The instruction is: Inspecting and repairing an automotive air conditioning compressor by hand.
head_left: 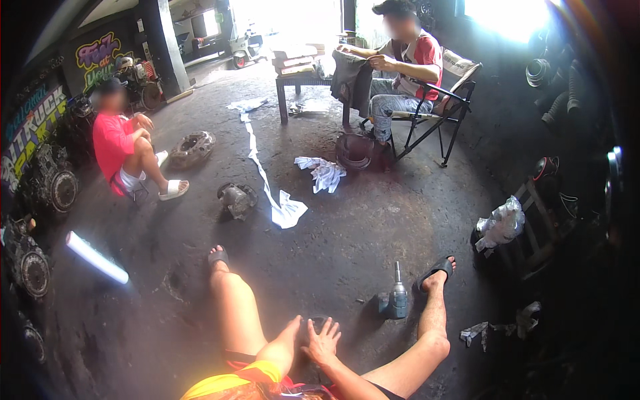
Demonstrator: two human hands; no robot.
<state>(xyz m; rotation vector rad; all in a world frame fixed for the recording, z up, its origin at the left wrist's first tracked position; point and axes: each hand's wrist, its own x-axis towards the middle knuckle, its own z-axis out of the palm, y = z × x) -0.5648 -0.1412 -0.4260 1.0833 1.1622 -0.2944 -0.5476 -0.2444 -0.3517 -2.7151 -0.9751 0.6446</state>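
Between my bent legs, my left hand rests at a small dark object, its fingers mostly hidden. My right hand is spread over the same object, fingers apart; I cannot make out what the object is. A blue-grey cordless power tool with a long metal shaft stands upright on the floor, just inside my right foot.
A person in pink sits at left near metal parts and a white roll. Another person in a folding chair holds dark cloth by a low table. White cloths lie ahead; a frame stands at right.
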